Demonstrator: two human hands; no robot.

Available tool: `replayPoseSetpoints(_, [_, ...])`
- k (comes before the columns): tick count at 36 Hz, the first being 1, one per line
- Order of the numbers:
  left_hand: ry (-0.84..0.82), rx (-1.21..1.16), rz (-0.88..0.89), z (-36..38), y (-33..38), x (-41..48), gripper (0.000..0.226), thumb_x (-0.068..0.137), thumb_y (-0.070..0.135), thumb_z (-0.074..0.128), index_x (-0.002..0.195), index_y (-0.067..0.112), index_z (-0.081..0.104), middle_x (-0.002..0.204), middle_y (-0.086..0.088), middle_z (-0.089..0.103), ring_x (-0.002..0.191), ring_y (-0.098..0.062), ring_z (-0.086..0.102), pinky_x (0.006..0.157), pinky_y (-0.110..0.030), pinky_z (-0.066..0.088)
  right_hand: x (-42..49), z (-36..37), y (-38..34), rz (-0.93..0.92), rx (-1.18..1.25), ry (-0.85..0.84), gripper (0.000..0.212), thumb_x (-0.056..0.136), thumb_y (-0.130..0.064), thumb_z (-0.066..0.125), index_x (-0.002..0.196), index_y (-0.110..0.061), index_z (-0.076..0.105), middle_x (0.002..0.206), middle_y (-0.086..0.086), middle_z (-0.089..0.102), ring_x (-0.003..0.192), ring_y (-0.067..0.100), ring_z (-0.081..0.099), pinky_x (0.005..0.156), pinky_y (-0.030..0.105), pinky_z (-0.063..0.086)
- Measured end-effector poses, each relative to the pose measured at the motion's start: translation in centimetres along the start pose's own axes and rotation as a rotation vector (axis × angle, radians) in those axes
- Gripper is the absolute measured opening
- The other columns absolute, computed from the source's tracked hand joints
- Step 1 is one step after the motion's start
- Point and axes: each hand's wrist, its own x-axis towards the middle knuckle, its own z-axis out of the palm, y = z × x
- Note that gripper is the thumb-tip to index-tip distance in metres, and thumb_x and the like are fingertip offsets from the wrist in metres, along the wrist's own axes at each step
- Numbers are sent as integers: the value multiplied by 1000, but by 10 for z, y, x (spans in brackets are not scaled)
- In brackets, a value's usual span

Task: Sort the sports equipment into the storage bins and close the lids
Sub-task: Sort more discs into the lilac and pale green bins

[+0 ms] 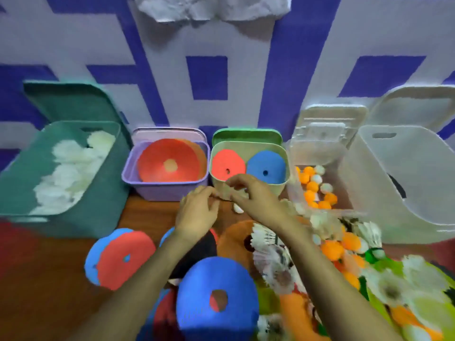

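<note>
Left hand [197, 212], right hand [251, 195] seemingly pinch blurred item [223, 193].

left hand [197, 212]: bare
right hand [248, 193]: bare
left forearm [138, 279]: bare from wrist to frame edge
right forearm [332, 271]: bare from wrist to frame edge

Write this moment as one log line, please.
left hand, right hand: together at blurred pale item | in front of light green bin | lids: all open | pile: unsorted

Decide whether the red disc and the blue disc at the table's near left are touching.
Touching. The head view shows the red disc lying on the blue disc, covering most of it; blue shows through its centre hole.
</note>
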Motion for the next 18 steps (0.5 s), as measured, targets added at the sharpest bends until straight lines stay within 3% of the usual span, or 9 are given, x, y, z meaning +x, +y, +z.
replayPoseSetpoints(5, [106,-8,-179,-30,-94,-59,21,76,21,53,90,14,68,91,-8,66,87,-33,62,79,-42,50,18,94,-34,-60,-40,-237,28,87,-12,64,114,-6,62,114,9,63,101,16,57,79,10,32])
replayPoseSetpoints(8, [43,59,-338,-42,-139,-84,21,83,14,60,102,15,67,107,-8,65,102,-29,59,89,-35,43,26,143,-44,-44,-75,-364,27,86,-13,65,112,-5,61,114,10,62,104,23,57,83,18,37])
replayPoseSetpoints(13, [-30,114,-623,-41,-199,-110,44,86,28,60,128,16,53,134,-13,46,125,-31,41,105,-32,29,36,207,-35,58,-242,-538,35,85,-20,64,114,-3,53,116,20,55,112,31,50,86,29,34])
replayPoseSetpoints(18, [47,-87,-925,-35,-225,-119,76,78,28,71,141,11,32,146,-19,23,134,-36,27,109,-35,26,41,246,-39,132,-327,-631,56,84,-28,68,126,0,44,123,20,49,119,34,43,96,32,34])
